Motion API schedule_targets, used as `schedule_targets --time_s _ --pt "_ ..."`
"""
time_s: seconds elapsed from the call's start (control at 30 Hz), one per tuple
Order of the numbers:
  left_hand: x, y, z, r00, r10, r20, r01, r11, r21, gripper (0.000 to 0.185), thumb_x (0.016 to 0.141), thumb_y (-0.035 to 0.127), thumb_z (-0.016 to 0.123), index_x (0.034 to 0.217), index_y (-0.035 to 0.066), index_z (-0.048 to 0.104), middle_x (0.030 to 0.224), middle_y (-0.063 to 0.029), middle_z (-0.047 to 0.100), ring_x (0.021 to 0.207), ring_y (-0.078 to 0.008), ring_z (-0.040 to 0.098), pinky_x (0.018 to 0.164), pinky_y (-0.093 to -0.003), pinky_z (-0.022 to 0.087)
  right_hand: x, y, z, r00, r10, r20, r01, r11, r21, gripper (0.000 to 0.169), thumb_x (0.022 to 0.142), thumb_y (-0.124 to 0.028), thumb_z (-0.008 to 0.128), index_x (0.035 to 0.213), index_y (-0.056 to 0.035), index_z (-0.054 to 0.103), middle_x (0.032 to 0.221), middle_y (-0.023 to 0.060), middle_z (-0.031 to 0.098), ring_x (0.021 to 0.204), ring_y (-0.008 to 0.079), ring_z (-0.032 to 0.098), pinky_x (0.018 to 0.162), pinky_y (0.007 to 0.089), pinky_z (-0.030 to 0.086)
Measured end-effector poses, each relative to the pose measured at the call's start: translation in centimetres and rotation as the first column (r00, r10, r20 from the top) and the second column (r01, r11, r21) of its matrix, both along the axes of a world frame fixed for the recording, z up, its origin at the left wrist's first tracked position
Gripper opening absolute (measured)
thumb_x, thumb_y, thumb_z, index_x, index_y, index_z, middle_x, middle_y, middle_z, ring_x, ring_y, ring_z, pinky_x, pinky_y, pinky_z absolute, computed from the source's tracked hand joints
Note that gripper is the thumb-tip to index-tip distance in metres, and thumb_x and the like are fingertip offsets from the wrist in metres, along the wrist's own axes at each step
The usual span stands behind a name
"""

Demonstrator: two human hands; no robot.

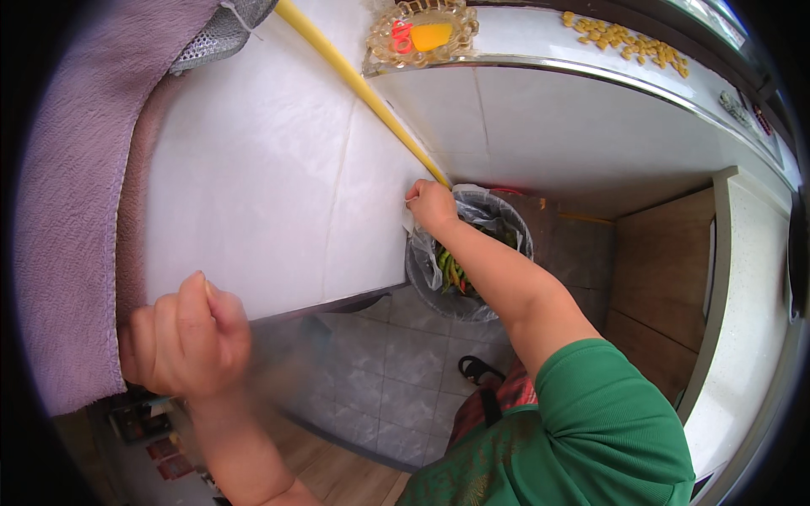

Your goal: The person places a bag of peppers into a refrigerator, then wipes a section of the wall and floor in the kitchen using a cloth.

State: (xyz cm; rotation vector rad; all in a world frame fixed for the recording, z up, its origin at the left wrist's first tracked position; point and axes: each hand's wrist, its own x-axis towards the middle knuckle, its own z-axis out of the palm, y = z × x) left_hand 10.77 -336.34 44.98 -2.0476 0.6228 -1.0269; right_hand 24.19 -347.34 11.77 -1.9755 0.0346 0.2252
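My right hand (433, 203) reaches to the far corner of a white tiled ledge (266, 171), fingers pinched on a small white piece, perhaps tissue (408, 218). Under that wrist stands a round bin (525, 231) with a clear plastic liner (433, 269). Green and reddish pods, like peppers (450, 271), lie inside; my forearm hides part of them. My left hand (190, 338) is curled, thumb against the index finger, at the edge of a purple plush towel (76, 221). Whether it grips the towel cannot be told.
A yellow pipe (354, 79) runs along the wall joint towards the bin. An ornate glass dish (465, 28) holds red-handled scissors (400, 37) and something yellow-orange. Small yellow pieces (623, 41) lie scattered on the sill. Cabinets (664, 265) under a pale counter (734, 354) stand right.
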Motion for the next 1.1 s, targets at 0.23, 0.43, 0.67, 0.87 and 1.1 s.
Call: schedule_targets --time_s 0.23,0.43,0.67,0.87,1.1 --pt "-0.1 0.3 -0.3 1.000 -0.001 0.027 0.001 1.000 -0.001 0.004 0.076 0.011 0.051 0.078 0.012 0.054 0.053 -0.0001 0.041 0.045 -0.0189 0.038 0.046 -0.0297 0.028 -3.6 1.2 7.8 0.992 0.040 0.122 -0.101 0.828 0.551 0.007 0.070 -0.005 0.062 0.072 -0.0014 0.057 0.064 0.0054 0.055 0.057 0.0095 0.048 0.054 0.0230 0.041" --pt "-0.6 -0.3 0.4 0.995 -0.086 -0.052 0.081 0.992 -0.094 0.006 0.073 0.005 0.052 0.076 0.009 0.056 0.058 -0.0018 0.046 0.048 -0.0184 0.042 0.050 -0.0290 0.031 -8.4 0.4 9.1 0.882 0.345 0.320 -0.443 0.838 0.318 0.006 0.068 -0.009 0.061 0.072 -0.0050 0.058 0.074 0.0102 0.059 0.069 0.0236 0.057 0.061 0.0315 0.045" --pt "-5.8 -3.0 -11.2 0.829 -0.290 -0.478 -0.078 0.787 -0.612 0.014 0.059 0.000 0.051 0.070 0.008 0.052 0.062 -0.0035 0.044 0.057 -0.0215 0.044 0.061 -0.0341 0.034 -8.3 -7.2 4.1 0.973 0.217 0.076 -0.229 0.947 0.225 0.011 0.071 -0.008 0.056 0.082 -0.0047 0.056 0.073 0.0115 0.059 0.070 0.0245 0.058 0.064 0.0325 0.045" --pt "-10.1 -1.4 -28.4 0.537 -0.262 -0.802 -0.842 -0.108 -0.529 0.049 0.070 0.021 0.067 0.109 0.001 0.045 0.096 -0.0144 0.053 0.080 -0.0229 0.054 0.066 -0.0327 0.045 -5.4 -15.9 2.9 0.983 -0.171 -0.063 0.180 0.870 0.458 0.009 0.078 -0.003 0.054 0.087 -0.0001 0.054 0.073 0.0047 0.057 0.060 0.0085 0.053 0.054 0.0223 0.044" --pt "-7.4 -2.7 -34.9 0.581 -0.639 -0.504 -0.635 -0.743 0.211 0.063 0.071 0.025 0.070 0.119 0.001 0.037 0.103 -0.0132 0.054 0.077 -0.0206 0.058 0.059 -0.0330 0.048 1.2 -18.4 2.3 0.893 -0.425 0.148 0.281 0.783 0.555 0.018 0.079 0.000 0.053 0.097 0.0014 0.057 0.082 0.0031 0.059 0.063 0.0070 0.053 0.062 0.0190 0.044"
